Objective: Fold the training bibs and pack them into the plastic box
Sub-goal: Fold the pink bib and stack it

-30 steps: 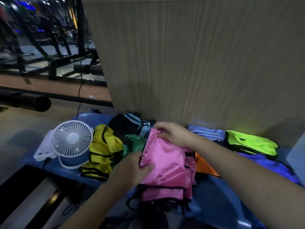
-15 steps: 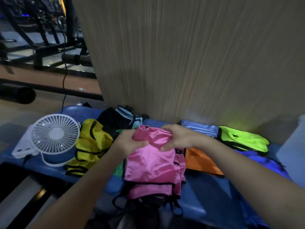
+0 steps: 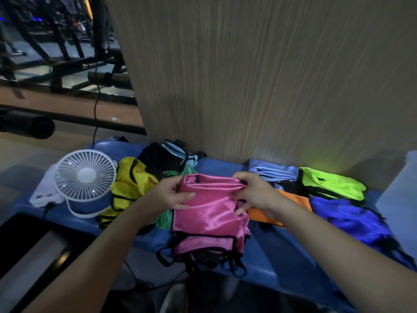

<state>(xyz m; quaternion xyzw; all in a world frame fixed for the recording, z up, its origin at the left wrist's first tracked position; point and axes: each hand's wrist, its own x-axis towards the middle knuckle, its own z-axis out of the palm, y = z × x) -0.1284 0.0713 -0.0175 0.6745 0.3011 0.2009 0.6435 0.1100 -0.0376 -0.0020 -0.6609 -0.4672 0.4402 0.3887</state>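
1. At the far left of the blue bench (image 3: 266,251), a white fan (image 3: 85,177) is seen standing upright, with a white block (image 3: 42,193) just behind it.
2. Beside the fan a crumpled yellow bib (image 3: 130,184) is heaped, and behind it a dark bundle with pale blue trim (image 3: 171,157) is pushed against the wooden panel (image 3: 259,75).
3. A green bib (image 3: 165,220) is partly covered by the pink one.
4. The left hand (image 3: 171,195) is curled on the left top corner of the pink bib (image 3: 207,213), the cloth being pinched between thumb and fingers.
5. The pink bib is held at the bench's middle; its top edge is drawn taut between the hands, while its lower part and black-edged straps hang over the bench's front edge.
6. The right hand (image 3: 252,195) is likewise closed on the right top corner, the fabric being gripped there.
7. Further right, an orange bib (image 3: 291,204), a folded light blue bib (image 3: 273,172), a neon green bib (image 3: 331,184) and a royal blue bib (image 3: 352,218) are laid out; some appear already folded.
8. The step in hand is judged to be the folding of the pink bib, begun but not finished.
9. Next, the top edge would probably need to be brought down over the hanging part, with the loose straps tucked in so that nothing trails.
10. The pale shape at the far right edge cannot be identified, so whether the plastic box is in view cannot be told; packing is taken as not yet reached for this bib.
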